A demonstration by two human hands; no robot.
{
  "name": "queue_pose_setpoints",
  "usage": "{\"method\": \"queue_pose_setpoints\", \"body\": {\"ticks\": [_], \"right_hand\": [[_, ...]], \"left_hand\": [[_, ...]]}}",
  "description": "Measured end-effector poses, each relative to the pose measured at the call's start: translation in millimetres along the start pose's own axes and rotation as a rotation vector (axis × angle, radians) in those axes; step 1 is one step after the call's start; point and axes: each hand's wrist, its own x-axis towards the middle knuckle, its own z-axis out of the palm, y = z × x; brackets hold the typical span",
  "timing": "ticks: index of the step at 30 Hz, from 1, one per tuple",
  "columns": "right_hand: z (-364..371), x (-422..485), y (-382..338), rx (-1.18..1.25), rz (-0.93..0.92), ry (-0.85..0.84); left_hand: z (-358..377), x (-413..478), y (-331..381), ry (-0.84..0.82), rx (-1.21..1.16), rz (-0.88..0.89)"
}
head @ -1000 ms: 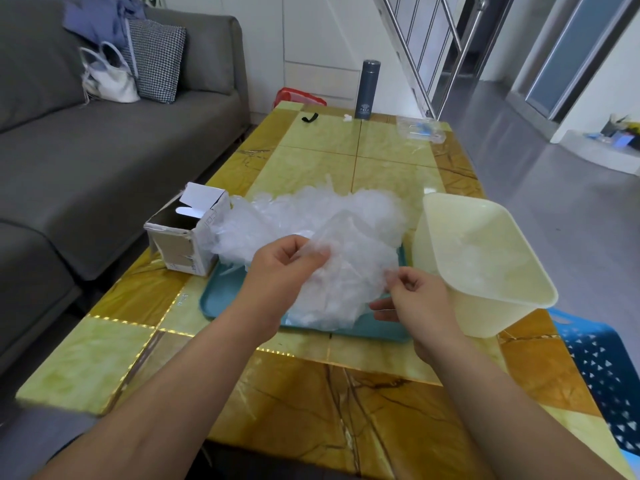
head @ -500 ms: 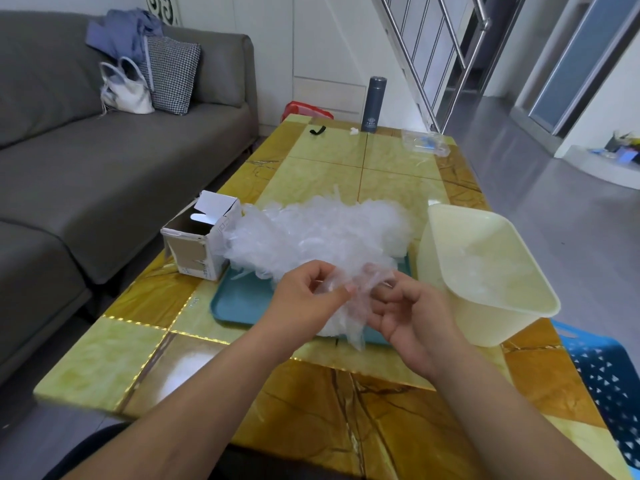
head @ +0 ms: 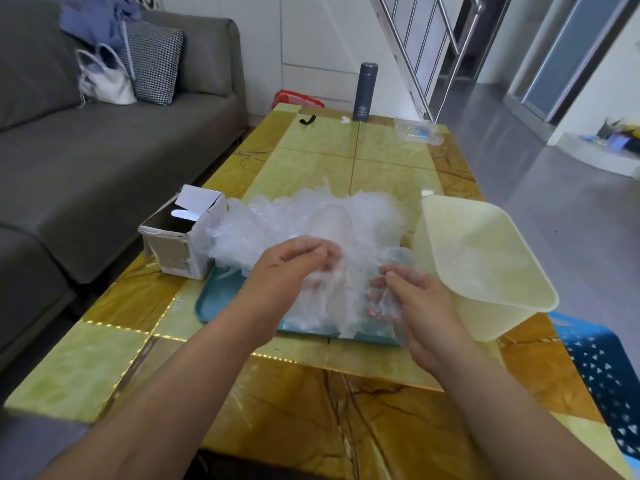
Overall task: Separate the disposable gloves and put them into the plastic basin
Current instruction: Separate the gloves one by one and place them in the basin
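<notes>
Thin clear plastic disposable gloves [head: 311, 216] lie heaped on the teal rectangular tray [head: 221, 301], between the torn white cardboard box [head: 180, 251] and the pale yellow square plastic basin [head: 502, 318]. From my remote seat I read the change this way: half a second ago both hands were bunched close together on one crumpled piece. Now they have drawn apart, and the held glove [head: 332, 299] is stretched between them above the tray's near edge. The left hand [head: 287, 268] pinches it with curled fingertips. The right hand [head: 415, 299], just beside the basin, grips the other side with its fingers curled. I judge that one glove is peeling free, and dropping it into the basin comes next.
</notes>
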Motion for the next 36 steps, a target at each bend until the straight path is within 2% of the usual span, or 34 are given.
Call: {"method": "queue_pose_setpoints", "body": {"ticks": [4, 7, 10, 12, 14, 17, 21, 25, 29, 33, 36], "right_hand": [[-6, -11, -12, -0.258, -0.085, -0.061], [-11, -18, -28, -0.437, -0.196, -0.147], [-13, -30, -44, -0.551, -0.252, -0.304], [-13, -39, -53, -0.646, -0.245, -0.432], [-13, -49, -57, -0.747, -0.229, -0.536], [-11, -54, -59, -0.768, -0.18, -0.623], [-11, -44, -48, -0.813, -0.088, -0.65], [-14, -32, -32, -0.848, -0.019, -0.583], [-21, -22, -29, -0.619, 0.142, -0.574], [-24, -14, -32, -0.484, 0.198, -0.559], [-25, -13, -37, -0.589, 0.199, -0.636]], "left_hand": [[-15, -15, 11, -0.136, -0.08, -0.035], [-19, -34, 21, -0.439, -0.088, -0.168], [-23, -53, 29, -0.78, 0.071, -0.24], [-24, -58, 29, -0.864, 0.209, -0.22], [-22, -59, 24, -0.796, 0.288, -0.18], [-19, -51, 20, -0.64, 0.255, -0.18], [-6, -39, 15, -0.501, 0.326, -0.13], [4, -25, 2, -0.545, 0.469, -0.134], [13, -13, -7, -0.592, 0.524, -0.152], [13, -8, -15, -0.498, 0.528, -0.127], [11, -9, -17, -0.382, 0.514, -0.071]]}}
